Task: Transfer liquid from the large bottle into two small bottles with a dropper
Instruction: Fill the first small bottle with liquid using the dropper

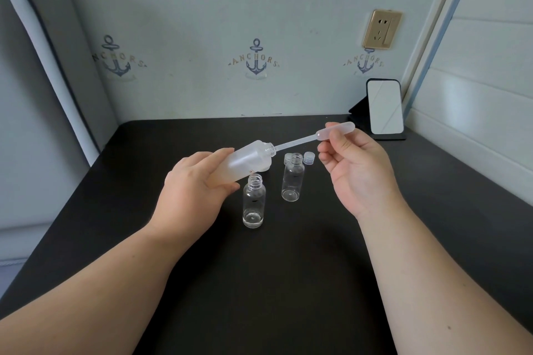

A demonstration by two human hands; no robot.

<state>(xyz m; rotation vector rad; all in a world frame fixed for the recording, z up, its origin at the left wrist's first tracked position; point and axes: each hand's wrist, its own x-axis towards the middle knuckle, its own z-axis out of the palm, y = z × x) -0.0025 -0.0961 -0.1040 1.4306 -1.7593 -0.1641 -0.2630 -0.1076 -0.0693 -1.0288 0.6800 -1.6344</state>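
Dropper (317, 135) entering tilted large bottle (245, 160)
Left hand (193, 193) grips bottle; right hand (354, 164) pinches dropper bulb; two small bottles (253, 202) upright

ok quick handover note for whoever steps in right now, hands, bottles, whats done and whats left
Left hand: grips the large bottle, tilted, mouth toward the right.
Right hand: pinches the dropper by its bulb, tip inside the large bottle's mouth.
Both small bottles stand open on the table: near bottle holds a little liquid at the bottom, far bottle looks empty. Caps lie behind them.
Left: draw liquid, fill the far bottle, top up the near one.
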